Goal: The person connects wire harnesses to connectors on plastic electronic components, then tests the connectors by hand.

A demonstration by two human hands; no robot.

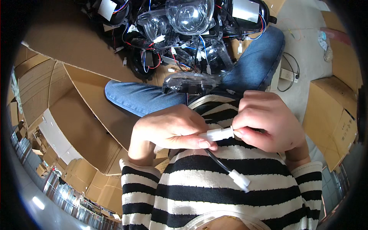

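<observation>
Hands meet at chest height: left hand (pixel 172 128) and right hand (pixel 264 120) both pinch the white plastic connector (pixel 219 134). Its black cable (pixel 216 160) hangs below. Keep halves aligned; press straight.

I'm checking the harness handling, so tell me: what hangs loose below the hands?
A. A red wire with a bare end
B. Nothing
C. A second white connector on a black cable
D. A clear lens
C: below the left hand and right hand, a black cable ends in a free white connector.
</observation>
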